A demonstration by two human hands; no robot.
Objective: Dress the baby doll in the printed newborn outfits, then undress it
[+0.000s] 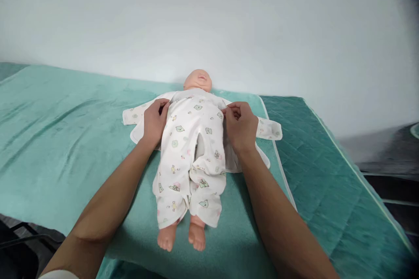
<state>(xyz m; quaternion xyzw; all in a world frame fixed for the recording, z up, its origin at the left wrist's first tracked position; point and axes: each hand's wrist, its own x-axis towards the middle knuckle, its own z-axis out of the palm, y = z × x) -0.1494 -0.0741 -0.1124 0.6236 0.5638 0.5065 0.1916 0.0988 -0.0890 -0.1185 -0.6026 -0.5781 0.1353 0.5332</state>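
A baby doll (197,79) lies on its back, head toward the wall and bare feet toward me. White printed baby pants (192,139) cover its legs and reach high up its torso. Beneath the doll a matching white baby top (271,129) is spread, its sleeves stretched out to both sides. My left hand (156,123) is closed at the left upper edge of the pants, thumb and fingers pinched on the cloth. On the opposite side, my right hand (241,125) pinches the right upper edge. The fingertips of both hands are partly hidden.
A light green cloth (59,130) covers the table under the doll. To the right lies a darker green quilted pad (330,183) with a pale edge. A white wall (203,17) rises directly behind. Dark objects stand at the lower left and far right.
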